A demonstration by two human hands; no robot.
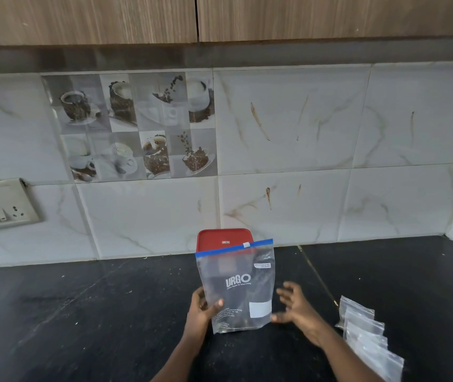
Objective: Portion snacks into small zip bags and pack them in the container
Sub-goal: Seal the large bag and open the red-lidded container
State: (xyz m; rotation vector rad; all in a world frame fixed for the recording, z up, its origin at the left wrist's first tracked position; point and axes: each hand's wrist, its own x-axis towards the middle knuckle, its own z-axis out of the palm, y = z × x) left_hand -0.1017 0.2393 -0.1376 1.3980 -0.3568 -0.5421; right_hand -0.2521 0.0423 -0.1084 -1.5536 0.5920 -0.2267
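A large clear zip bag (237, 288) with a blue slider top and white print stands upright above the black counter, with dark snacks low inside it. My left hand (201, 308) grips its lower left edge, thumb on the front. My right hand (292, 307) hovers beside the bag's lower right corner with fingers spread, holding nothing; its thumb is close to the corner. Behind the bag stands a container with a red lid (224, 239), mostly hidden by the bag. Several small clear zip bags (368, 334) lie overlapped on the counter to the right.
The black stone counter (82, 312) runs along a marble-tiled wall (288, 166) and turns a corner at the far right. A switch and socket plate (2, 206) is on the wall at the left. Wooden cabinets (219, 17) hang overhead.
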